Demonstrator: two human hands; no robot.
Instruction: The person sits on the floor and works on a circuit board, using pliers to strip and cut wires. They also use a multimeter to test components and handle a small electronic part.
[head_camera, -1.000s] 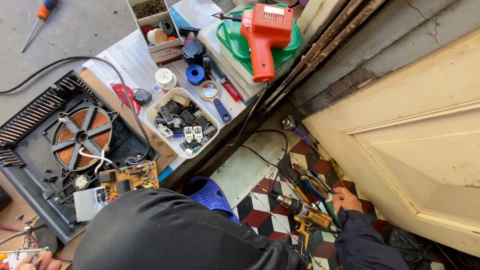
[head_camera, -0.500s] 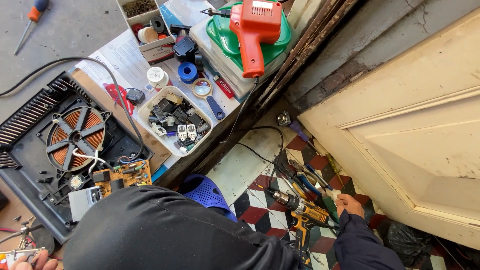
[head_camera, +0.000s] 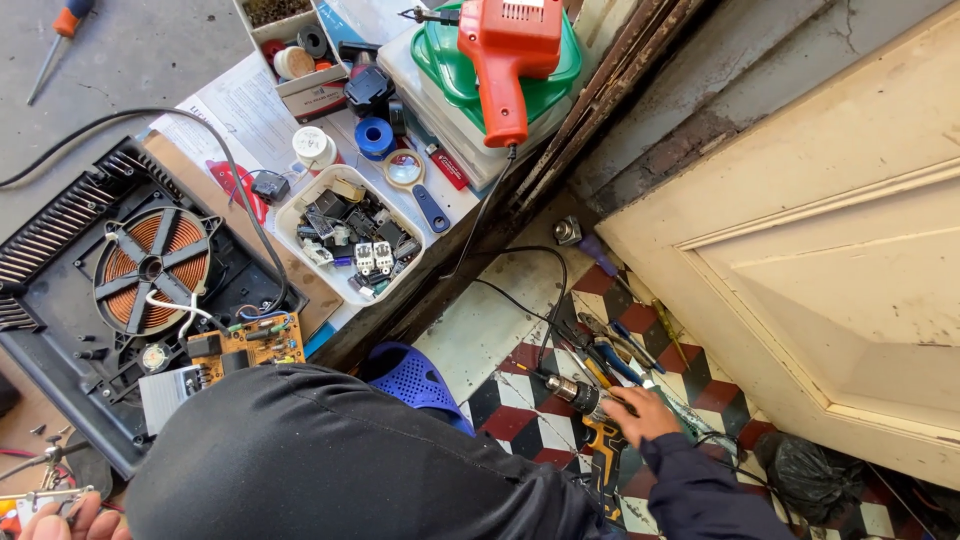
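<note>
My right hand (head_camera: 640, 415) reaches down to the checkered floor tiles and closes over a yellow-and-black cordless drill (head_camera: 590, 420), just behind its metal chuck. Pliers and screwdrivers (head_camera: 610, 350) lie in a pile right beside it. My left hand (head_camera: 60, 520) shows only at the bottom left corner, with its fingers curled round a thin metal clamp stand (head_camera: 45, 475). My dark-clothed knee (head_camera: 330, 460) fills the lower middle and hides part of the floor.
An opened induction cooker (head_camera: 150, 270) with a copper coil and a circuit board (head_camera: 245, 345) lies on the left. Nearby are a white tray of parts (head_camera: 350, 245), an orange soldering gun (head_camera: 505, 50) on green lids, a blue sandal (head_camera: 415, 380) and a cream door (head_camera: 830, 250).
My right hand has slid left across the floor tools and now covers the drill behind its chuck. The left hand stays at the corner.
</note>
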